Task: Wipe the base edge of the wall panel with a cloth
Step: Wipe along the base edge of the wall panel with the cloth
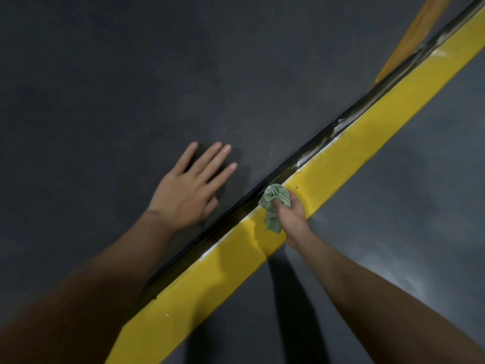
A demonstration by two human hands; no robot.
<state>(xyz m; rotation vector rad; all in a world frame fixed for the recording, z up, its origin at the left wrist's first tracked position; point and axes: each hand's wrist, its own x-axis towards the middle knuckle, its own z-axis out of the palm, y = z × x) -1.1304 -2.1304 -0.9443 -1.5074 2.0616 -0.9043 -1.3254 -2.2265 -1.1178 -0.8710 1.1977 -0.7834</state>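
At left, on the dark wall panel point(131, 74): left hand point(187, 190) laid flat, fingers straight and spread, gripping nothing, apparently serving as a brace. Best planted there for balance and shifted along with each new reach.

At centre, on the seam at the panel's foot: cloth point(275, 199), pale green and bunched into a wad, loose tail trailing back over the yellow band point(367, 153). Clamped round the wad from below right: right hand point(291, 216), fingers curled tight into the fabric. For a clean pass, keep the wad compact and pushed well into the corner of the seam; travel along the line, never across it; hold even pressure; turn to a fresh face once soiled.

Base edge point(231, 214) shown as a narrow black strip between panel and yellow band, touching both. Long axis on the diagonal from lower left to upper right, far end pointing to the upper right corner of the view. Cloth set roughly midway along the visible run.

Further up the strip, white residue point(338, 130) along the seam, dust or dried filler, not distinguishable through the blur. Judged the stretch left to wipe, so work in that direction. At right of the yellow band, grey floor point(420, 206). At upper right, an orange strip point(409, 40) slanting out of view.
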